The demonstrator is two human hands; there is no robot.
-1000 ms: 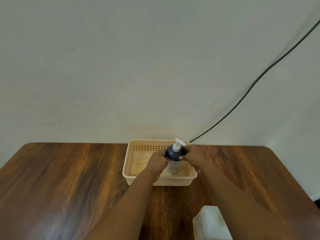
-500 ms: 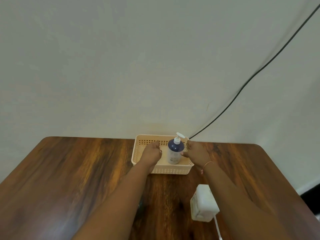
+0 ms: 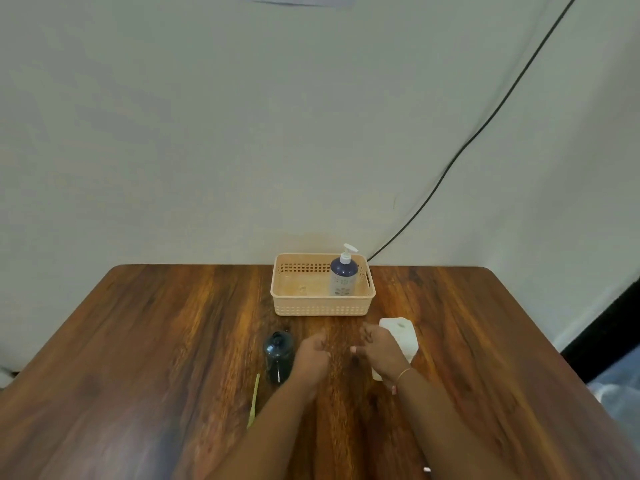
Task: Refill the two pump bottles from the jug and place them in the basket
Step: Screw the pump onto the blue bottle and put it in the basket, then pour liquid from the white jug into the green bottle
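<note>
Pump bottle [image 3: 343, 276] upright in basket [image 3: 322, 308] at 12 o'clock, left hand [image 3: 313, 358] and right hand [image 3: 379, 349] empty, loosely curled, dark bottle [image 3: 278, 355] at 9 o'clock of them, jug [image 3: 403, 336] at 3 o'clock.

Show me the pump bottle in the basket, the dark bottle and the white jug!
pump bottle [image 3: 343, 277], head view, on its blue-and-white body.
dark bottle [image 3: 278, 355], head view, on its upper body.
white jug [image 3: 403, 332], head view, on its top, beside the hand.

Wood table [image 3: 173, 341] w/ rounded corners vs pale wall [image 3: 207, 133]; black cable [image 3: 485, 126] runs diag.
</note>
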